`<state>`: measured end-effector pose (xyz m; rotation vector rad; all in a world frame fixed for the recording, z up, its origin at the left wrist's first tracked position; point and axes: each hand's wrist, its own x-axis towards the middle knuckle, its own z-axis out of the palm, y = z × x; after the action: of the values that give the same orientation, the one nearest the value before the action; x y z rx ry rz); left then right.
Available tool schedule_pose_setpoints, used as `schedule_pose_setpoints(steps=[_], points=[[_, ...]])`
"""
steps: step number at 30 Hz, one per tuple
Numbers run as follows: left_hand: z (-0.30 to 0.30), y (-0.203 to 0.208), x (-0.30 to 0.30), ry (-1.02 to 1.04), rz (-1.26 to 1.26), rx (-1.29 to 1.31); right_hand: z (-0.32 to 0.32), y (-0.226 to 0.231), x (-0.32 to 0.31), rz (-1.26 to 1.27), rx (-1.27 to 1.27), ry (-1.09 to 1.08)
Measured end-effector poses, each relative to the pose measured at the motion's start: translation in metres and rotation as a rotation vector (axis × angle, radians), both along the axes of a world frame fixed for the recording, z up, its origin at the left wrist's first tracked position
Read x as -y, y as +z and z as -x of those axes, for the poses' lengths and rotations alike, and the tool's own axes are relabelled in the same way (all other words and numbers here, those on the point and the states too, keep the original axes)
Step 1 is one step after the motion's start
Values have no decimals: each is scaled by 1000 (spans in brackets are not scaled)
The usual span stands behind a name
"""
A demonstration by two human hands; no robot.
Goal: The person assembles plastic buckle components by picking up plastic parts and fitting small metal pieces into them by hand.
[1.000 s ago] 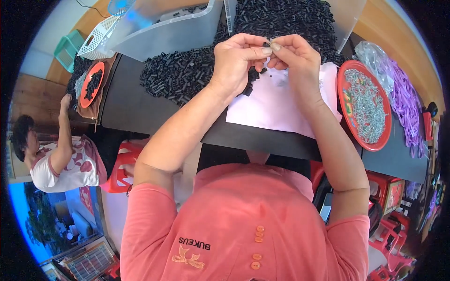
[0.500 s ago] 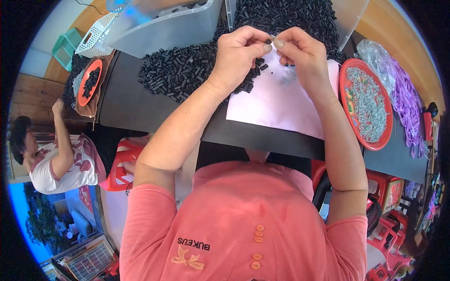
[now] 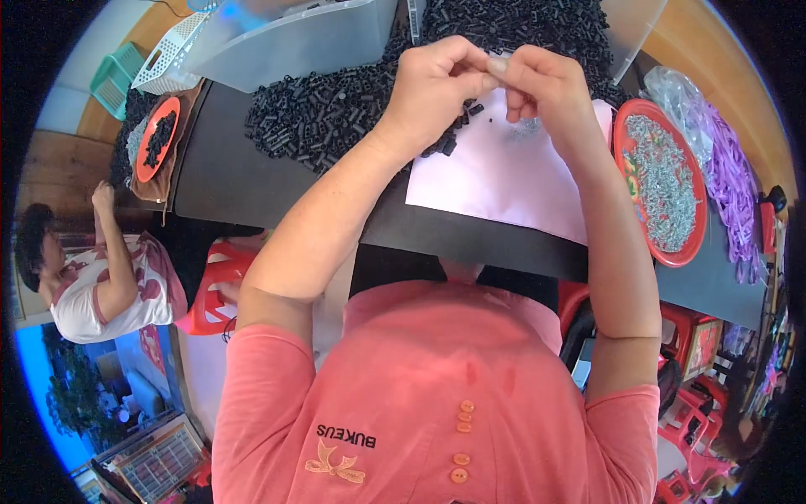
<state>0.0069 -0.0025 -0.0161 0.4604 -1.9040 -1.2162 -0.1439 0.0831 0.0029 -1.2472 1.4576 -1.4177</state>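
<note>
Above a pale pink sheet [image 3: 487,189], my left hand [image 3: 432,92] and my right hand [image 3: 546,84] meet with their fingertips pinched together. The left fingers close on a small black plastic piece, which they now mostly hide. What the right thumb and finger grip at the same spot is too small to make out. Loose black plastic pieces [image 3: 311,126] lie heaped beside my left hand, and a larger black heap [image 3: 520,25] spreads behind both hands. A few small silvery pieces [image 3: 525,128] rest on the sheet under my right hand.
To the right, a red tray [image 3: 620,155] holds many silvery pieces, beside a clear bag [image 3: 672,88] and purple straps [image 3: 732,197]. A translucent bin [image 3: 294,55] stands at the back left. Another person [image 3: 117,277] sits left, near a red plate [image 3: 145,168] of black pieces.
My fingertips have drawn closer together and now cover the small black piece that showed between them. Both hands stay in nearly the same place above the sheet.
</note>
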Motion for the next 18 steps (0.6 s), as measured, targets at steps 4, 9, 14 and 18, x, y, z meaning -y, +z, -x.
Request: schedule_pose_setpoints(steps=[4,9,14,18], points=[[-7,8,15,31,-279,-144,9,3,0,151,-98,-222],[-13,9,32,50,-414,-283,25,-8,9,153,-291,-280],[-16,8,33,28,-464,-295,6,4,26,27,-1051,-229],[-12,6,32,35,-481,-262,18,-22,55,122,-1384,-166]])
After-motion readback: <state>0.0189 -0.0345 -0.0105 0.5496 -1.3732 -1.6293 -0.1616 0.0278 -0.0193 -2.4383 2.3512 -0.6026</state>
